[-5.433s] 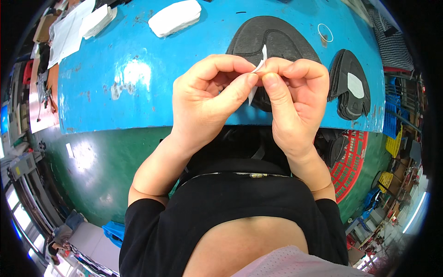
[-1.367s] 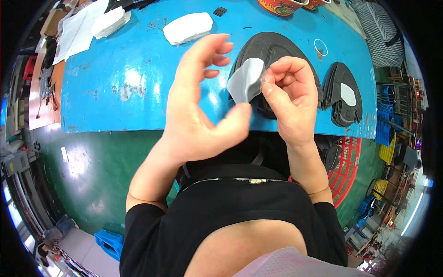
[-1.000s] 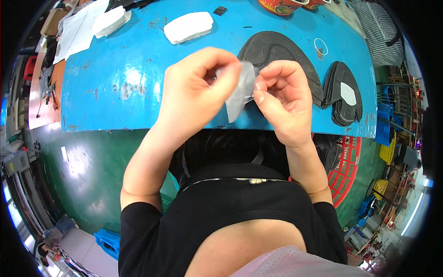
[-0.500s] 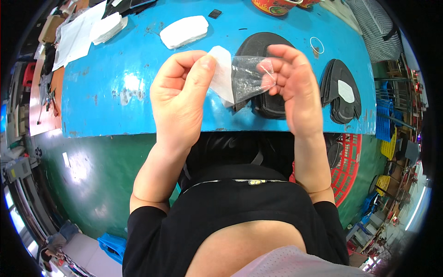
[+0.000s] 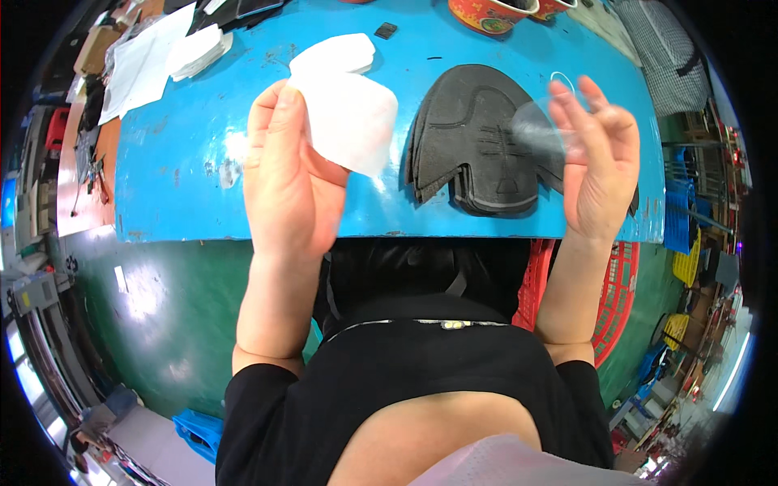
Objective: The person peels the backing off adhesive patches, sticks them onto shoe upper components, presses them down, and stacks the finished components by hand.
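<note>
My left hand pinches a white patch by its left edge, between thumb and fingers, above the blue table. Off to the right, my right hand has a thin clear film at its fingertips; hand and film are smeared by motion. Film and patch are apart. Between and below the hands lies a stack of black moulded pads, with raised lines on the top one. A pile of white patches lies just beyond the held patch.
The blue table also holds another white pile, a small black square, a white ring and red patterned bowls at the far side. Below the right table edge stands a red basket.
The clear film has come away from the white patch. My right hand has moved right with the film, and my left hand has turned the patch flatter to view.
</note>
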`<state>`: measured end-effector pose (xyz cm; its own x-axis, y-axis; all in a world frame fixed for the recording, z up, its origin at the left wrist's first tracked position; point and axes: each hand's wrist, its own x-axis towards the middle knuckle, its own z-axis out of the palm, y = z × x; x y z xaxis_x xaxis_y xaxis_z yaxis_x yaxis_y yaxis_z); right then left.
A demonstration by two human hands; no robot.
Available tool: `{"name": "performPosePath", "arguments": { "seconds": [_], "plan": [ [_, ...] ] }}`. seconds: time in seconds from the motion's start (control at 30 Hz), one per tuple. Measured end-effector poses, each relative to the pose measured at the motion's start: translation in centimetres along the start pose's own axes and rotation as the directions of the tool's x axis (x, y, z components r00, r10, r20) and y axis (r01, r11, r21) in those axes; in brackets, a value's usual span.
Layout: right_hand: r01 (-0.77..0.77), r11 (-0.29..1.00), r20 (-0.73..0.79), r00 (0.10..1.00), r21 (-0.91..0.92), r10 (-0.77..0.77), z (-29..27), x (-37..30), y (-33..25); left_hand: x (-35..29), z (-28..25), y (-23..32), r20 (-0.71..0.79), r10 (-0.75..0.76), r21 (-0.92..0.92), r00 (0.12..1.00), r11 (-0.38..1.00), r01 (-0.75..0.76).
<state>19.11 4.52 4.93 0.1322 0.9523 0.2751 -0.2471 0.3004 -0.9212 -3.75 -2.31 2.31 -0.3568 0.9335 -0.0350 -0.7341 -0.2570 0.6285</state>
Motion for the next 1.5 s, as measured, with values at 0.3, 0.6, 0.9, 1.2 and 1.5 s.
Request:
{"name": "performPosePath", "arguments": {
  "seconds": [0.3, 0.6, 0.9, 1.2, 1.5],
  "plan": [
    [0.547, 0.728, 0.513, 0.801, -0.414, -0.309, 1.0, -5.0, 1.7, -0.9, 4.4, -3.0, 0.092, -0.203, -0.108, 0.975, 0.971, 0.213],
    [0.218, 0.849, 0.266, 0.959, -0.481, -0.095, -1.6, -2.9, 0.6, -1.7, 3.6, -4.8, 0.072, -0.285, 0.071, 0.956, 0.957, 0.280],
    [-0.429, 0.836, 0.273, 0.806, -0.343, 0.526, -3.4, -0.5, -0.8, -1.2, 3.2, -7.1, 0.772, 0.153, 0.600, 0.617, 0.141, -0.787],
    [-0.457, 0.750, 0.190, 0.780, -0.478, 0.596, -6.3, -5.0, 0.1, -2.1, 2.2, -6.1, 0.778, -0.052, 0.629, 0.627, 0.077, -0.774],
    [-0.194, 0.735, 0.152, 0.914, -0.650, 0.375, -4.8, -0.1, 1.9, 3.7, 3.6, -7.5, 0.735, -0.165, 0.653, 0.658, -0.090, -0.752]
  ]
}}
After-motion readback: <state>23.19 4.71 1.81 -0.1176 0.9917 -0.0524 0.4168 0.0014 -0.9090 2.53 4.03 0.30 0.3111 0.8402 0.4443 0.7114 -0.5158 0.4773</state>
